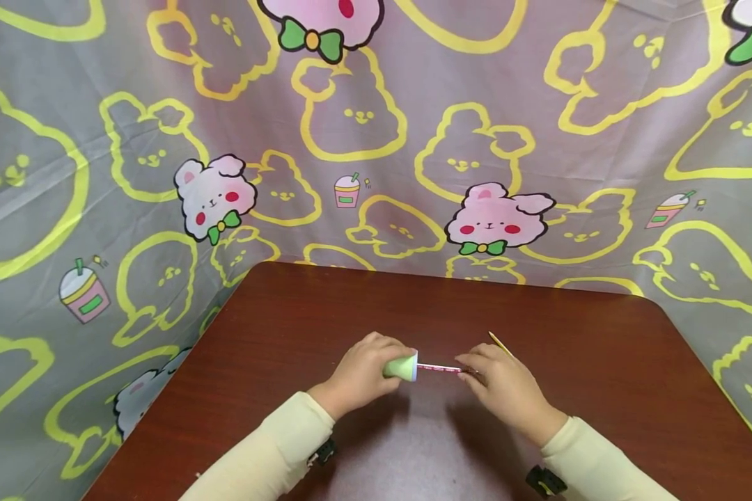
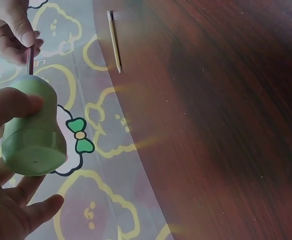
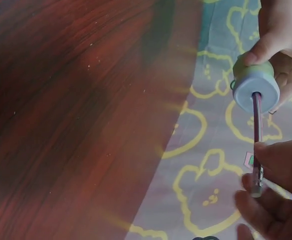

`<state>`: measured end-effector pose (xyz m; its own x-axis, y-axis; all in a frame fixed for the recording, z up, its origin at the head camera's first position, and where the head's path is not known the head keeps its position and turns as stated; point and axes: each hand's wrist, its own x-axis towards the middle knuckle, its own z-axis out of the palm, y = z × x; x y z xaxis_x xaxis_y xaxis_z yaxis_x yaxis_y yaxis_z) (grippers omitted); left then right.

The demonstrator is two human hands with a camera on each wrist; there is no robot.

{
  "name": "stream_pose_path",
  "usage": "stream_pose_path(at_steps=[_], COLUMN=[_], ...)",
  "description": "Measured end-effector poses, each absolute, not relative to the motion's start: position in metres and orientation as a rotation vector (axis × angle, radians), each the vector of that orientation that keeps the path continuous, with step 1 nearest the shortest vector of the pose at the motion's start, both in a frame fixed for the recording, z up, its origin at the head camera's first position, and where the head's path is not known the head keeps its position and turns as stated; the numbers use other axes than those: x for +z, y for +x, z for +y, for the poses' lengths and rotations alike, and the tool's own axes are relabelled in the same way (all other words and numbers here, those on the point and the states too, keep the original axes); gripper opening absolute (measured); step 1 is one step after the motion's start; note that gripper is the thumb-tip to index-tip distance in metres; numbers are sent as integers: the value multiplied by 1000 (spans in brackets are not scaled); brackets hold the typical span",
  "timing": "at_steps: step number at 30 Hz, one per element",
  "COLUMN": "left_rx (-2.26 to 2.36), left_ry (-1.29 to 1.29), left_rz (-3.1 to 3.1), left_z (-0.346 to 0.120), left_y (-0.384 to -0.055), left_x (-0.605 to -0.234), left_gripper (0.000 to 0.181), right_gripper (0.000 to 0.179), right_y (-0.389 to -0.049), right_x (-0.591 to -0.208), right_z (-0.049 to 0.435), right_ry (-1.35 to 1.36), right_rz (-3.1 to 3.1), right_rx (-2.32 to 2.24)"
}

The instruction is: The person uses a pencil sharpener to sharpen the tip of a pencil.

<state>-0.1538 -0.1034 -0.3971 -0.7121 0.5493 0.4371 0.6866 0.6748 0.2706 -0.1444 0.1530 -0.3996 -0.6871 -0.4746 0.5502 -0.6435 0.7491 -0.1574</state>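
With my left hand [image 1: 363, 372] I am gripping a green sharpener [image 1: 400, 367], pear-shaped, my thumb lying across its narrower part and some of my fingers curling beneath. One lower finger is pointing out, clear of the wide base. The pale front face [image 3: 245, 95] of the sharpener is facing across toward my other fingers, and a red-and-white pencil [image 1: 439, 368] is running out of the hole in it.

With my right hand [image 1: 507, 386] I am pinching that pencil near its far end, thumb on one side and fingers on the other. Its silver-banded end [image 3: 256, 187] is showing just past my right thumb, among those fingertips. The shaft is bridging the gap between my two hands, lying nearly level, and my fingers are keeping well apart along it. How deep the pencil is sitting inside the sharpener, I cannot tell.

Beyond the knuckles of my right hand, a second pencil [image 1: 498, 342], yellowish, is lying on the brown table [image 1: 326, 299], its sharpened point aiming away from me; part of it is hiding behind that hand in the head view. Below my fingers, dark shadows are spreading over the tabletop. Past the table's far edge, in front of my fingertips, a grey cloth [image 1: 382, 195] is hanging, printed with yellow outlines and pink rabbit faces.
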Motion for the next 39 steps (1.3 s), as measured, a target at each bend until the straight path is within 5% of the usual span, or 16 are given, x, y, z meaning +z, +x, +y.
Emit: stream_pose_path(at_steps=[12, 39], left_rx=[-698, -395], left_ry=[-940, -1030], left_rz=[-2588, -2441], left_z=[-103, -103], left_y=[-153, -158], left_x=[-396, -400], left_gripper=[44, 46], right_gripper=[20, 12], right_y=[-147, -150], right_x=[-403, -402], right_z=[153, 151], right_ry=[1040, 1042], right_rz=[-2144, -2463], right_rx=[393, 461])
